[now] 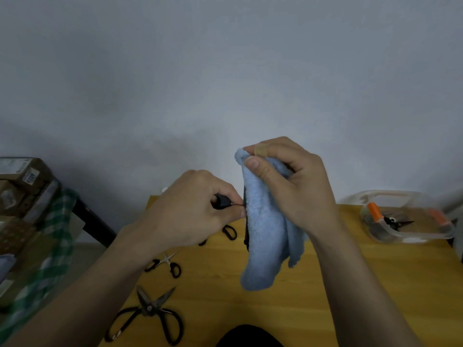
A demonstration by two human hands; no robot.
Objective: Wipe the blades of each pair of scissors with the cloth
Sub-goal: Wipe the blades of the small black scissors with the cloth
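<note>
Nearest, at the lower edge: one large pair of black-handled scissors (147,314), laid on the wooden table (350,284) with the blades parted, presumably so that each blade can be reached by the cloth when its turn comes.

Beyond it: one small pair of scissors (166,262) with black loops, also laid open on the table.

Further in, partly hidden beneath the left hand: black loops of a third pair (229,231); its blades cannot be seen.

Held above the table: a fourth pair of scissors (223,201), gripped at its dark handle by the curled fingers of the left hand (190,211), so that the blades are offered sideways into the cloth. Only a thin strip of metal is seen between handle and cloth; the blades themselves are hidden.

One light blue cloth (265,234), pinched at its top fold between thumb and forefinger of the right hand (288,186) and left hanging, apparently folded round the blades so that both faces are rubbed in one stroke. The wiping step is judged to be under way on this pair.

Far right: one clear plastic tub (411,231), in which further tools with orange grips are kept; their number cannot be told.

Far left: cardboard boxes (22,186) on a green checked covering (50,246).

Scissors counted on or over the table: four.
</note>
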